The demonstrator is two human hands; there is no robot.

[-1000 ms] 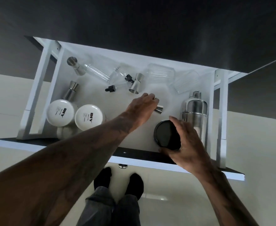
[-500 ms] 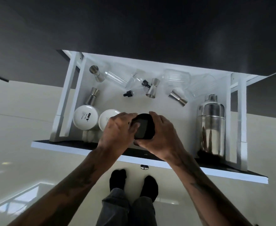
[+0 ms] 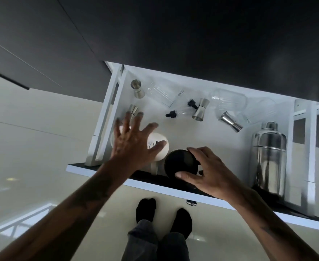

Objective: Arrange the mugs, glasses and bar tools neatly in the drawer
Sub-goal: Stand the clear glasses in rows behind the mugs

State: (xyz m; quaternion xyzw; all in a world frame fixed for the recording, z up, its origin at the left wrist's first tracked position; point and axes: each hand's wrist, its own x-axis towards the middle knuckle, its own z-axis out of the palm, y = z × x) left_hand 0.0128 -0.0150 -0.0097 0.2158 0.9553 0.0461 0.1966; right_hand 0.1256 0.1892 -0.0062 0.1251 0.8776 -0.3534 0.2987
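Observation:
The white drawer (image 3: 228, 147) is pulled out below me. My right hand (image 3: 205, 170) grips a black mug (image 3: 180, 164) standing upside down at the drawer's front, next to a white mug (image 3: 159, 146). My left hand (image 3: 134, 142) hovers with fingers spread over the white mugs at the front left, hiding most of one. Steel jiggers lie at the back left (image 3: 137, 88), under my left fingertips (image 3: 133, 110), in the middle (image 3: 200, 110) and right of the middle (image 3: 230, 121). Clear glasses (image 3: 228, 99) lie on their sides along the back. A steel shaker (image 3: 269, 157) stands at the right.
Two small dropper bottles (image 3: 181, 111) lie near the middle jigger. A dark cabinet front (image 3: 192, 34) overhangs the drawer's back. The drawer's dark front edge (image 3: 149, 176) is near my wrists. My feet (image 3: 164, 213) stand on a pale glossy floor.
My left hand has let go of the black mug and moved left, spread over the white mugs. My right hand has set the black mug bottom-up beside the white mug.

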